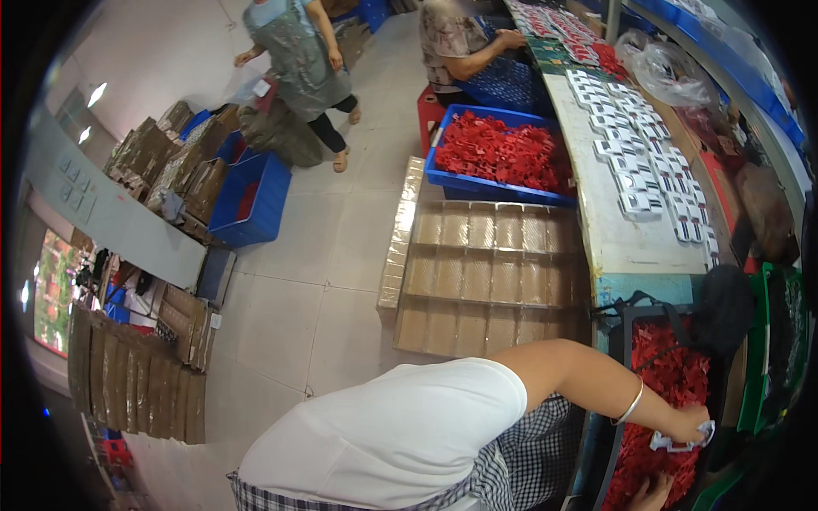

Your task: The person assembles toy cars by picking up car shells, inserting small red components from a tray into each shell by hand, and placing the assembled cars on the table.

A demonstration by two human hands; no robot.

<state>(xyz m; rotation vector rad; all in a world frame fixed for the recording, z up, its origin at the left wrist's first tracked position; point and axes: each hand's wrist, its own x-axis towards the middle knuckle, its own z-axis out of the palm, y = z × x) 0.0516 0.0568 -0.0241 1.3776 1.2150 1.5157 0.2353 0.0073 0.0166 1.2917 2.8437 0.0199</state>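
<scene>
Head view: L hand (684, 424) has fingers closed round a white part (659, 442), held over red bits (669, 356) in a black bin (628, 341). R hand (652, 494), at pic's bottom edge, is partly cut off, nr same bits; can't tell if its fingers pinch anything. Bench (618, 249) past bin bears white pcs (635, 183) in rows; blue tub (503, 189) w/ more red bits beside it.

No word or number could be read anywhere in the head view. A small white label (216, 321) showed at the edge of the stacked brown cartons (183, 311), and pale plates (75, 175) on the wall bore marks, all too small to make out.
</scene>
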